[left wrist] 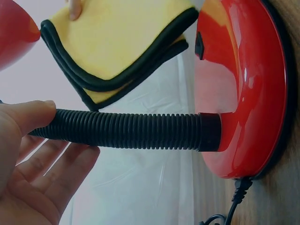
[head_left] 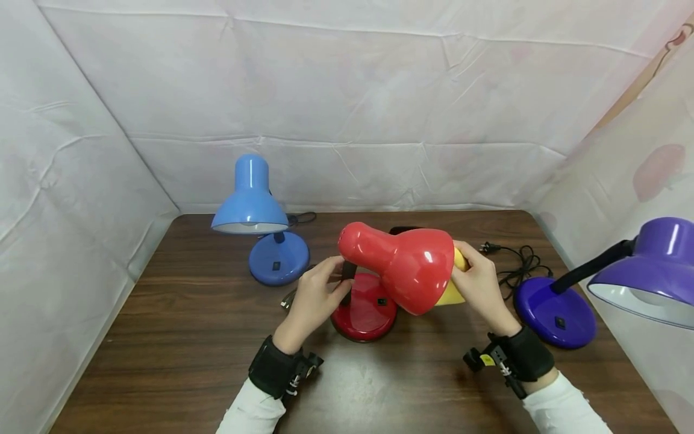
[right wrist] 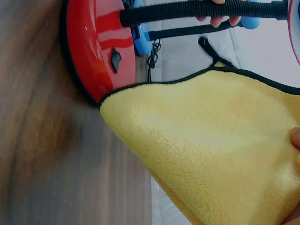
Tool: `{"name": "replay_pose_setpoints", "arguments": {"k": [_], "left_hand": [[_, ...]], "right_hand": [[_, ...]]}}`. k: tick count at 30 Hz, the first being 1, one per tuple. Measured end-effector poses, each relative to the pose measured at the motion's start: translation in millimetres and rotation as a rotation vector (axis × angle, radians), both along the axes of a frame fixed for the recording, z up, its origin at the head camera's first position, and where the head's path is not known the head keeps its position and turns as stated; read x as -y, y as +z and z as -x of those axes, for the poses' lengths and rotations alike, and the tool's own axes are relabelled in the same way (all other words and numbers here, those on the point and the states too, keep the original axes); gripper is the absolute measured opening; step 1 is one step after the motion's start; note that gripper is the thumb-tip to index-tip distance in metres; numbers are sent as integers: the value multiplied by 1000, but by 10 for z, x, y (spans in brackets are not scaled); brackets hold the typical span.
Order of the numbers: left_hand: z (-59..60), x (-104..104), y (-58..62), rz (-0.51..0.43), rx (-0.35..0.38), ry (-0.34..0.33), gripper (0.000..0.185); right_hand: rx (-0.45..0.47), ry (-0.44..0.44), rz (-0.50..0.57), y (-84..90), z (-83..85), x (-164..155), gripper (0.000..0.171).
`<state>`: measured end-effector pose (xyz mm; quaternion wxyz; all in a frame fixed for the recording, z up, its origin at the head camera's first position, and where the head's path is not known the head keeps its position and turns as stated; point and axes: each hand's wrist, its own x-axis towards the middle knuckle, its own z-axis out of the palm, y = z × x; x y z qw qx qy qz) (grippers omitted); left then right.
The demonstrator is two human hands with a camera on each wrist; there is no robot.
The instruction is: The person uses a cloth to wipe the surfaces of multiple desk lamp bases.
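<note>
The red lamp (head_left: 398,274) stands at the centre of the wooden table (head_left: 179,337), its round base (head_left: 364,313) flat on the surface and its shade (head_left: 403,268) tipped over toward your right. Your left hand (head_left: 317,295) grips the black corrugated neck (left wrist: 126,130), thumb on one side and fingers curled round the other, just below the shade. Your right hand (head_left: 479,283) holds a yellow cloth (head_left: 454,283) with black edging, pinched against the rim side of the shade; the cloth hangs beside the base. Outward from the lamp, a blue lamp (head_left: 260,226) stands upright near the rear left. A purple lamp (head_left: 602,283) stands at the right edge, with its black cord (head_left: 517,262) lying coiled behind your right hand.
</note>
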<state>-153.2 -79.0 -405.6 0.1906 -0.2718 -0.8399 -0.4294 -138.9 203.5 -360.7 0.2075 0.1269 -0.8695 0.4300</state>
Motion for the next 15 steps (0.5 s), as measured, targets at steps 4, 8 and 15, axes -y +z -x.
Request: {"name": "replay_pose_setpoints", "arguments": {"k": [4, 8, 15], "left_hand": [[1, -8, -20, -15, -7, -1, 39], [-1, -19, -35, -12, 9, -5, 39], [2, -36, -37, -15, 50, -12, 38]], "right_hand": [[-42, 40, -23, 22, 94, -2, 29], [-88, 103, -45, -41, 243, -13, 36], [-55, 183, 46, -277, 587, -24, 47]]}}
